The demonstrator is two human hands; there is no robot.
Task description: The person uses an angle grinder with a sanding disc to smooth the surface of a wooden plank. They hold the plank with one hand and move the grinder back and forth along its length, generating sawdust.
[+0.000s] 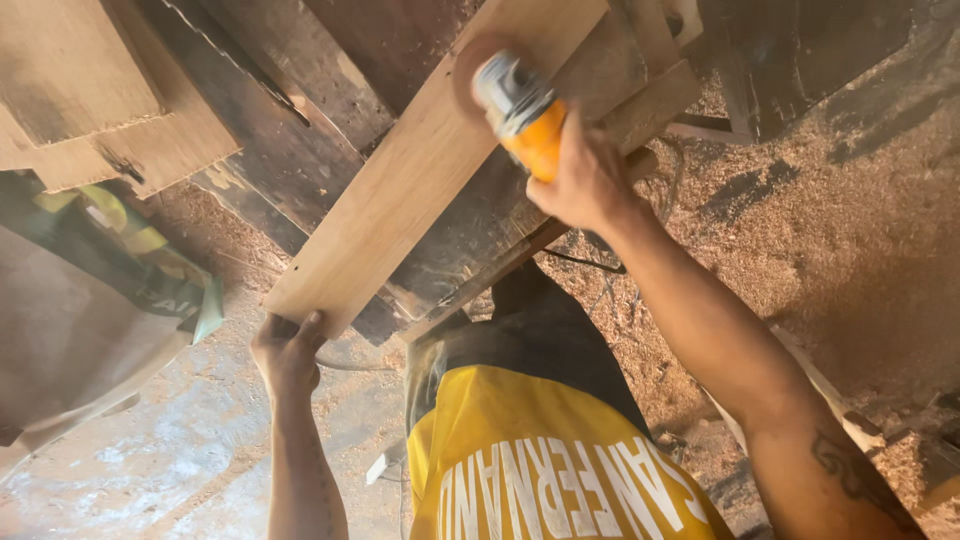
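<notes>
Fingers of my right hand wrap the orange grinder, disc on the pale plank's far end; my left hand pinches its near end. Sanding looks barely begun, judging by the unworked length.

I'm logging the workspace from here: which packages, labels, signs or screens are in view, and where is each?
Sack or bag: left edge, beside the workbench, crumpled, tan with green and yellow printed bands.
Printed shirt: bottom centre, yellow with white lettering.
No signs or screens show.
The left hand grips the near end of the pale plank; the right hand holds an orange sander on it.
</notes>
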